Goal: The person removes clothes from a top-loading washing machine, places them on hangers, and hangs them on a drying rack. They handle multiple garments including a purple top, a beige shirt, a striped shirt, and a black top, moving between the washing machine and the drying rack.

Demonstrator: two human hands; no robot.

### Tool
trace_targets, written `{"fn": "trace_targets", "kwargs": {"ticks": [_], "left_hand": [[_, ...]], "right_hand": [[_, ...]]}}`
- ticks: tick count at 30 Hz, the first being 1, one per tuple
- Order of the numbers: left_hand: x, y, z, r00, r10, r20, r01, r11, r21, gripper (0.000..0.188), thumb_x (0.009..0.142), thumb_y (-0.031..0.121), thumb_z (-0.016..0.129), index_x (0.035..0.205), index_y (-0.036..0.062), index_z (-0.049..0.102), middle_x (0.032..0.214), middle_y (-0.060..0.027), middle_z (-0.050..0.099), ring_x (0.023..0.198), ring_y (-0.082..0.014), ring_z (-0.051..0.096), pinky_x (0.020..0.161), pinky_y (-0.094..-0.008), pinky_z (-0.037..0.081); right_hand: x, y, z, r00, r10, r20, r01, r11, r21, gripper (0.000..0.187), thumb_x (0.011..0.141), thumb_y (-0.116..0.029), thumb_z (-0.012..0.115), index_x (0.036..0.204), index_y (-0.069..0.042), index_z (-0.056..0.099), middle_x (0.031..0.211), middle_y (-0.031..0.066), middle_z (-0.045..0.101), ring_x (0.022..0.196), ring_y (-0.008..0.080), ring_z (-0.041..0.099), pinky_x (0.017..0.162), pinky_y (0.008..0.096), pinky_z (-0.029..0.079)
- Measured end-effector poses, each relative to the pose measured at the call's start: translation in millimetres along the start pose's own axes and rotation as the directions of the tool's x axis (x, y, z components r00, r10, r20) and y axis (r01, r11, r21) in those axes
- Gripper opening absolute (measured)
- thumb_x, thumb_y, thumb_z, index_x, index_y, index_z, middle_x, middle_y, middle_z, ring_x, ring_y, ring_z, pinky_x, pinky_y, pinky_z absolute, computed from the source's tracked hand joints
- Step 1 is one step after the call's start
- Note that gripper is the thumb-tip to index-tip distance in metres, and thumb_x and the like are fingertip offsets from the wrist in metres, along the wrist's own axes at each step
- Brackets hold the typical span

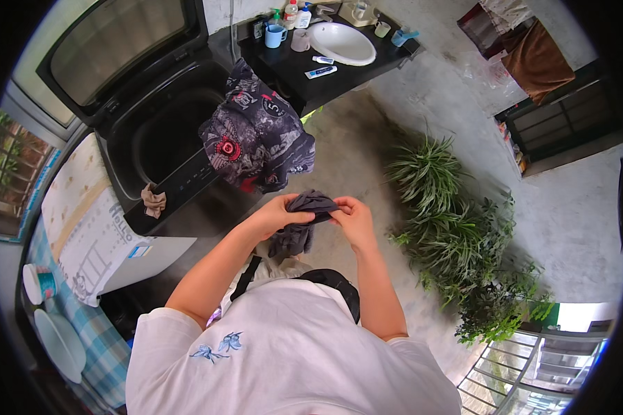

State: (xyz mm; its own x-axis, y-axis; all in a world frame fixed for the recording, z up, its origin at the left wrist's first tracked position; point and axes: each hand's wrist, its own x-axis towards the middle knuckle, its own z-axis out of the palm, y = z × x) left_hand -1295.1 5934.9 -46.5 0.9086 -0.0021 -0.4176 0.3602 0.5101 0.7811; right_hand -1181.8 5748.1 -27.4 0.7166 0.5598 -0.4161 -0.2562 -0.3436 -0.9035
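Bunched up in front of my body is a dark grey cloth garment [313,203], held between both hands, its lower part hanging down. My left hand [281,216] pinches its left side with the thumb on top. On its right edge, the fingers of my right hand [351,216] are closed. Just beyond my hands, a black patterned garment with red and grey prints [263,131] lies draped over the right front edge of the black top-loading washing machine [180,183]. The machine's lid [128,59] stands raised, and the tub [163,131] inside is dark.
A small beige cloth [154,200] sits on the machine's front left corner. Behind it, a black counter carries a white basin [342,43], cups [275,36], bottles and tubes [320,71]. Leafy plants [450,228] stand on the right. A covered box-shaped appliance [93,221] is at left.
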Motion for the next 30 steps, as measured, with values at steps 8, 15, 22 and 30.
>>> {"fn": "trace_targets", "kwargs": {"ticks": [8, 15, 22, 30], "left_hand": [[-7, 4, -12, 0.999, -0.037, 0.032, 0.037, 0.999, 0.006, 0.034, 0.09, 0.015, 0.069, 0.119, 0.0007, 0.059, 0.112, -0.0051, 0.066, 0.1, -0.0141, 0.064, 0.087, -0.0304, 0.05], [-17, -7, 0, 0.957, -0.038, 0.288, 0.172, 0.871, -0.459, 0.044, 0.097, 0.035, 0.059, 0.13, 0.007, 0.053, 0.12, -0.0045, 0.064, 0.108, -0.017, 0.061, 0.095, -0.0378, 0.045], [-17, -19, -1, 0.883, 0.083, 0.462, 0.172, 0.858, -0.484, 0.06, 0.095, 0.048, 0.055, 0.137, 0.0061, 0.047, 0.135, -0.0075, 0.055, 0.128, -0.0235, 0.05, 0.109, -0.0451, 0.034], [-22, -14, 5, 0.846, 0.099, 0.524, 0.183, 0.869, -0.459, 0.052, 0.099, 0.048, 0.047, 0.134, 0.0088, 0.05, 0.133, -0.004, 0.056, 0.124, -0.0192, 0.051, 0.105, -0.0407, 0.038]], "right_hand": [[-5, -9, 0, 0.952, 0.076, 0.296, -0.231, 0.813, 0.535, 0.013, 0.096, -0.013, 0.056, 0.108, -0.008, 0.056, 0.103, 0.004, 0.065, 0.09, 0.0136, 0.064, 0.077, 0.0291, 0.053], [9, 2, 19, 0.999, -0.028, 0.021, 0.016, 0.9, 0.436, 0.012, 0.096, -0.018, 0.06, 0.101, -0.008, 0.058, 0.09, 0.0001, 0.065, 0.079, 0.0079, 0.062, 0.071, 0.0241, 0.051], [15, -8, 40, 0.992, -0.013, 0.123, -0.037, 0.918, 0.396, 0.011, 0.095, -0.016, 0.06, 0.096, -0.005, 0.06, 0.088, 0.0007, 0.065, 0.075, 0.0076, 0.061, 0.068, 0.0222, 0.049], [16, -12, 35, 0.944, 0.07, 0.324, -0.211, 0.88, 0.425, 0.017, 0.095, -0.018, 0.059, 0.104, -0.003, 0.059, 0.094, 0.0032, 0.065, 0.08, 0.0099, 0.063, 0.071, 0.0243, 0.051]]}}
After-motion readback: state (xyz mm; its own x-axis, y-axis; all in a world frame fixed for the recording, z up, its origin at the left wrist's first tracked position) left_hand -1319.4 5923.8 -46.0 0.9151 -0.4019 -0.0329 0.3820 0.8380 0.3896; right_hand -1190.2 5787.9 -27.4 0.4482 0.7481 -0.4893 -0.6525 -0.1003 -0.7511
